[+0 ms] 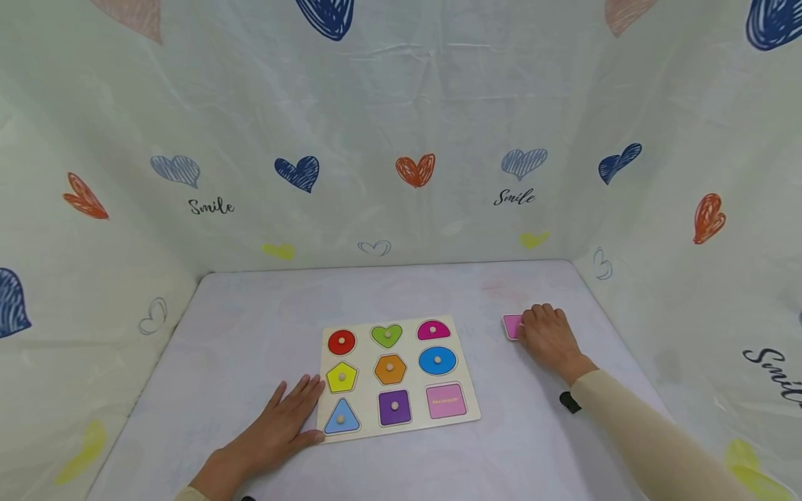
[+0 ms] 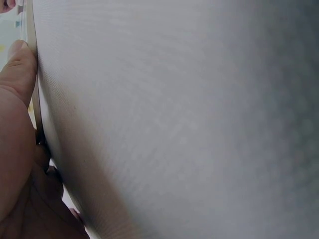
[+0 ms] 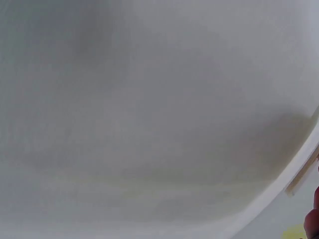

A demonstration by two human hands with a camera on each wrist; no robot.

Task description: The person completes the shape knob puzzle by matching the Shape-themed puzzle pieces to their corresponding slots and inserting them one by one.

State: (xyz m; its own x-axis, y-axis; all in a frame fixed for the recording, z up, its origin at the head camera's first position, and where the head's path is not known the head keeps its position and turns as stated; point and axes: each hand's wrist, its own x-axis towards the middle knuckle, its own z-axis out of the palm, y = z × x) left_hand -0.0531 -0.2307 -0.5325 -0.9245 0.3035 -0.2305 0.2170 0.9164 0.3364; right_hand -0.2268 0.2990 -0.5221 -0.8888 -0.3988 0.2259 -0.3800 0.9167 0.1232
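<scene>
A wooden shape puzzle board (image 1: 401,430) lies on the table. My left hand (image 1: 278,424) rests flat beside it, fingers straight, with fingertips and thumb at its left edge. In the left wrist view the thumb (image 2: 21,69) lies along the board's edge. Off to the right of the board, my right hand (image 1: 551,337) holds a pink rectangle puzzle piece (image 1: 512,325), fingers curled over its right part and hiding it. The piece's wooden edge (image 3: 301,174) and a fingertip (image 3: 312,222) show at the right of the right wrist view. The board's rectangle recess (image 1: 446,401) bears printed lettering.
Knobbed pieces sit in the other recesses, among them a red circle (image 1: 341,342), a blue oval (image 1: 437,360) and a purple square (image 1: 395,408). A white cloth covers the table (image 1: 263,313). Heart-printed curtain walls (image 1: 351,216) enclose the back and sides.
</scene>
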